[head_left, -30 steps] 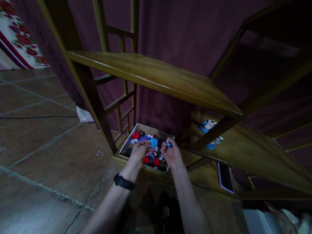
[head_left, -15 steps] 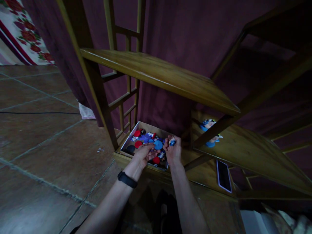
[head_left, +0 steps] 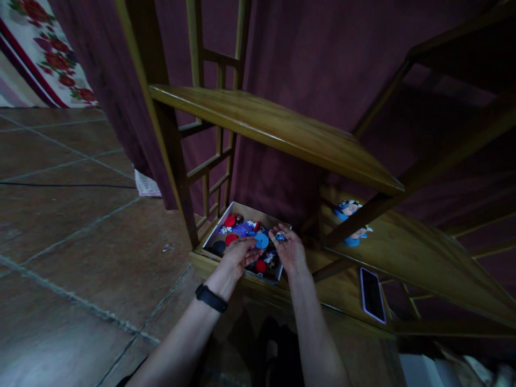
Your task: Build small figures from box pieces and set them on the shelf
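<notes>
My left hand (head_left: pixel 241 253) pinches a round blue disc (head_left: pixel 262 240) above the cardboard box (head_left: pixel 213 230). Opposite it, my right hand (head_left: pixel 291 250) holds a small blue-and-white figurine (head_left: pixel 280 235) in its fingers, beside the box's right edge. Inside the box lie several small figures and round pieces, among them a red disc (head_left: pixel 231 239), a black disc (head_left: pixel 219 247) and a purple piece (head_left: pixel 244 229). My hands hide part of the contents.
The box stands on the low shelf of a wooden rack, under an upper board (head_left: pixel 274 123). To the right are two blue-based figurines (head_left: pixel 350 207) on a shelf and a phone (head_left: pixel 372 294) lower down. A purple curtain (head_left: pixel 290 48) hangs behind.
My right hand has shifted slightly right and turned, its fingers now more over the figurine. The left hand keeps the blue disc in nearly the same place. The view has moved a little.
</notes>
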A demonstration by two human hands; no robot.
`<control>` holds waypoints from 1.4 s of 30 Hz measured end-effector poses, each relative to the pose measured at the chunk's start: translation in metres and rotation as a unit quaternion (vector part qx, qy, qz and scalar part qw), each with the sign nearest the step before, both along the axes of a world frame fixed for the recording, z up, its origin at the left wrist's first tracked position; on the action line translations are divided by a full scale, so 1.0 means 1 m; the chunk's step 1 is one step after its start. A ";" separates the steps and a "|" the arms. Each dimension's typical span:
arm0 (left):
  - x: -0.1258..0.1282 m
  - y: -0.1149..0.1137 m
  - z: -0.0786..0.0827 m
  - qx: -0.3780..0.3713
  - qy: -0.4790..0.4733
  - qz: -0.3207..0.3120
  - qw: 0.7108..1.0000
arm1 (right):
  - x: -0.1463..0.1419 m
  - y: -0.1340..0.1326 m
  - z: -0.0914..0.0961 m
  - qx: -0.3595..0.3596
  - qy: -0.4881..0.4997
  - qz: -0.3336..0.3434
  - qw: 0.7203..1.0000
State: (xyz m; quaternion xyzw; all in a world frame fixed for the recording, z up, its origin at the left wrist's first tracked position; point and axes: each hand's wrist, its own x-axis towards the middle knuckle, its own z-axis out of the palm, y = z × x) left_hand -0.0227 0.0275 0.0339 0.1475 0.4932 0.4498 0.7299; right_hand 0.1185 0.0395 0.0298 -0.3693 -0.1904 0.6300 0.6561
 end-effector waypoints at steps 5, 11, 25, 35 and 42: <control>-0.001 0.000 0.002 0.008 0.006 0.003 1.000 | 0.000 -0.002 0.000 0.058 -0.069 0.036 0.995; -0.002 0.001 0.003 0.010 0.017 -0.003 1.000 | -0.004 -0.002 -0.007 0.101 -0.227 0.006 0.969; -0.005 0.000 -0.001 0.039 0.041 -0.009 0.998 | -0.007 -0.008 -0.012 0.136 -0.397 0.066 0.905; -0.004 0.003 -0.004 0.058 0.040 0.003 0.997 | -0.002 -0.009 -0.007 0.126 -0.399 0.096 0.903; -0.003 0.004 -0.005 0.058 0.046 0.030 0.997 | 0.000 -0.010 -0.008 0.127 -0.444 0.091 0.882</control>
